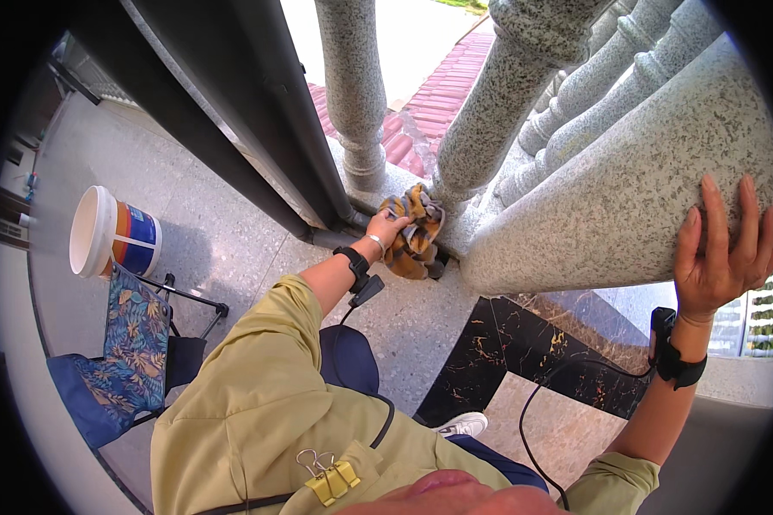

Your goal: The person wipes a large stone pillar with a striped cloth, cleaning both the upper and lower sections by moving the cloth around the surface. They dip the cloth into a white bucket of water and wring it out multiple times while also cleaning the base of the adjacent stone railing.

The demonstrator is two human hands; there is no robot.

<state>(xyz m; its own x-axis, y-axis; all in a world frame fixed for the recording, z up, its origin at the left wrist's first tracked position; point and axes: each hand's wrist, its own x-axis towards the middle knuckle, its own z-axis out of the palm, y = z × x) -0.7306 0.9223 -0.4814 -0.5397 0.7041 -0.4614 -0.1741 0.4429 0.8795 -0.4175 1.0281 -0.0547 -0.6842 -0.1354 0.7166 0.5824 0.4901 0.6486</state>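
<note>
My left hand (pixel 387 231) grips a crumpled brown and grey cloth (pixel 412 241) low down at the foot of the railing. The cloth lies against the base of a speckled stone baluster (pixel 483 122) and beside the dark downpipes. Resting on the side of a thick, round granite column (pixel 618 193), my right hand (pixel 725 251) has its fingers spread and holds nothing. A second stone baluster (pixel 355 90) stands behind the cloth, nearer the pipes.
Dark pipes (pixel 257 96) rise at the upper left. A white plastic bucket (pixel 138 238) and a folding chair with leaf-patterned fabric (pixel 132 341) stand on the left. Black marble tiles (pixel 464 360) border the floor below the column. Cables run from both wrist devices.
</note>
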